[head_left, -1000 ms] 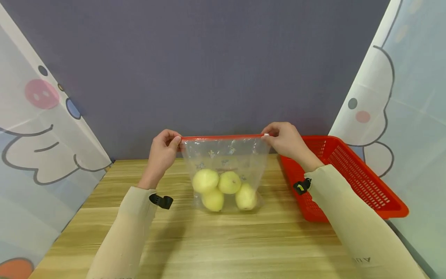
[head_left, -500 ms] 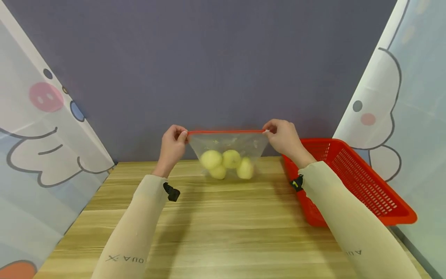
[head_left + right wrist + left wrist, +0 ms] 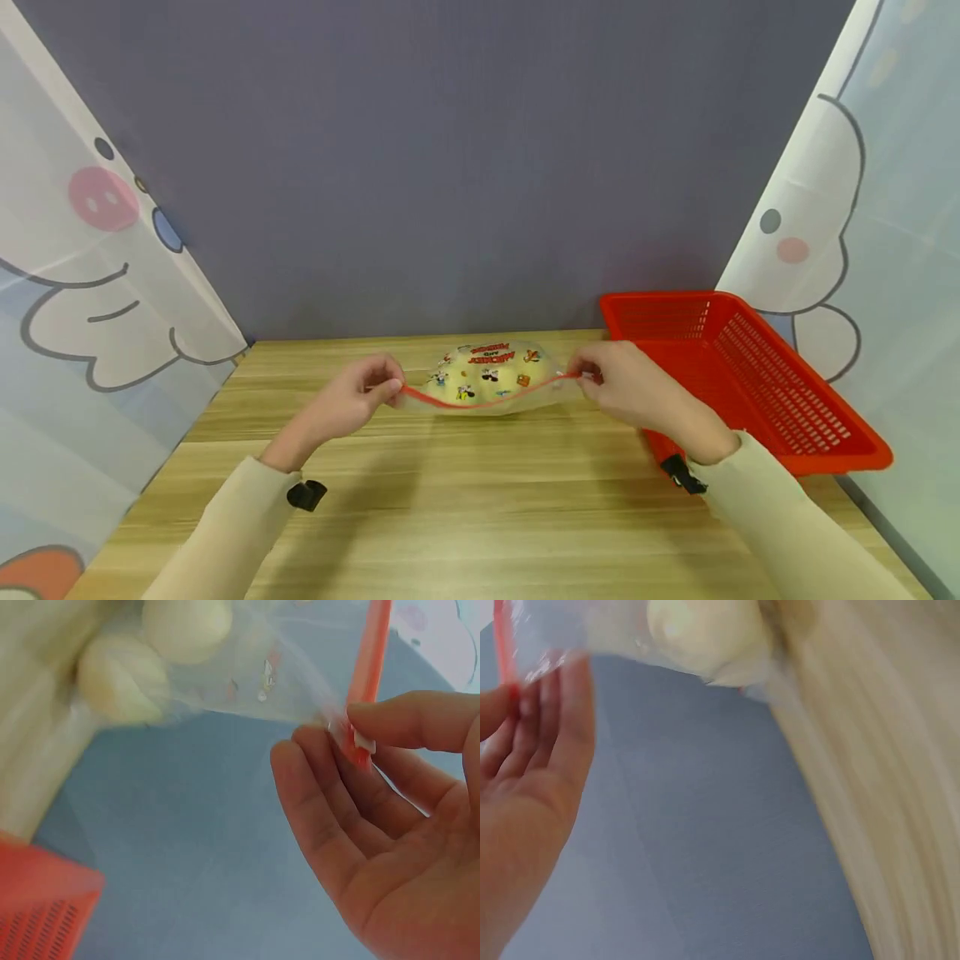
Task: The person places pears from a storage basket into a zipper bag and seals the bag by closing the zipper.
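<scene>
A clear zip bag (image 3: 491, 375) with a colourful cartoon print on its upper face lies low near the back of the table. Its red zip strip (image 3: 480, 405) sags toward the front between both hands. Inside are round, pale yellow-green fruits (image 3: 187, 630), mostly hidden under the print in the head view. My left hand (image 3: 360, 396) pinches the strip's left end between thumb and fingers. At the opposite end my right hand (image 3: 630, 387) pinches the strip, where a small white slider (image 3: 364, 742) shows beside the thumb in the right wrist view.
A red perforated plastic basket (image 3: 750, 383) stands at the right, behind the right forearm. The wood-grain table (image 3: 465, 517) ends at a grey wall panel (image 3: 450, 167). Cartoon-printed curtains (image 3: 67, 292) hang at both sides.
The hands have lowered the zip strip and brought it toward the front. The bag went from hanging upright, with fruits visible, to lying with its printed face up; the strip slackened.
</scene>
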Demonstrator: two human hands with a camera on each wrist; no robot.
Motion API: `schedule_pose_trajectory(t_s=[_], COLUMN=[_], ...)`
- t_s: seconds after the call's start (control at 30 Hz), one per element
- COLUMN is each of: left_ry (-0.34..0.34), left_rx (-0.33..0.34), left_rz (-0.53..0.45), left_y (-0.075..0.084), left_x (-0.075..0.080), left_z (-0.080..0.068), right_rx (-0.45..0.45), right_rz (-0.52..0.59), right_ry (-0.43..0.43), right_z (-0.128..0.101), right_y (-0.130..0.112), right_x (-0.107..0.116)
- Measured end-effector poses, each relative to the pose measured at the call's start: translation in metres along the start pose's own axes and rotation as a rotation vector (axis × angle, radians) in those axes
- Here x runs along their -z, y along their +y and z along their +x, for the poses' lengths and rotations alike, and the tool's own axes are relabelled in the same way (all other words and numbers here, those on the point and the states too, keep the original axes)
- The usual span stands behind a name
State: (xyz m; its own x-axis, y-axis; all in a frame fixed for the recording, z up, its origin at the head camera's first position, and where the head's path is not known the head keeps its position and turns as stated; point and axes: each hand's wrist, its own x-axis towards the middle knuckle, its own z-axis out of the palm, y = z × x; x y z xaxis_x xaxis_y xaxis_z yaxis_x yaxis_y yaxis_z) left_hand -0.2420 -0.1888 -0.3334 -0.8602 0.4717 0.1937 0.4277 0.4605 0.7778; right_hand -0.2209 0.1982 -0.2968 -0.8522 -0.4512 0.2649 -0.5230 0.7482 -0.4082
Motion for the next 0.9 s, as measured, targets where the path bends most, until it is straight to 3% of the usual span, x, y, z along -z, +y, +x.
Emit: schedule_pose_trajectory(t_s=[0.17, 0.4, 0.63, 0.8, 0.9], left_ry=[-0.158, -0.199, -0.277, -0.309, -0.325], left_rx=[-0.003, -0.018, -0.025, -0.088, -0.089], left_rz=[0.059, 0.046, 0.105, 0.180, 0.212], left_y=[-0.005, -0.011, -0.018, -0.019, -0.018], left_x=[-0.023, -0.043, -0.058, -0.072, -0.077], left_z=[-0.015, -0.034, -0.050, -0.055, -0.058], right_rx=[0.073, 0.098, 0.277, 0.265, 0.246], right_rz=[-0.014, 0.025, -0.038, -0.058, -0.061], right_ry=[-0.005, -0.084, -0.131, -0.151, -0.178], right_z=[-0.026, -0.058, -0.089, -0.100, -0.103], right_y=[0.001, 0.008, 0.016, 0.018, 0.017], right_x=[-0.024, -0.047, -0.077, -0.093, -0.096])
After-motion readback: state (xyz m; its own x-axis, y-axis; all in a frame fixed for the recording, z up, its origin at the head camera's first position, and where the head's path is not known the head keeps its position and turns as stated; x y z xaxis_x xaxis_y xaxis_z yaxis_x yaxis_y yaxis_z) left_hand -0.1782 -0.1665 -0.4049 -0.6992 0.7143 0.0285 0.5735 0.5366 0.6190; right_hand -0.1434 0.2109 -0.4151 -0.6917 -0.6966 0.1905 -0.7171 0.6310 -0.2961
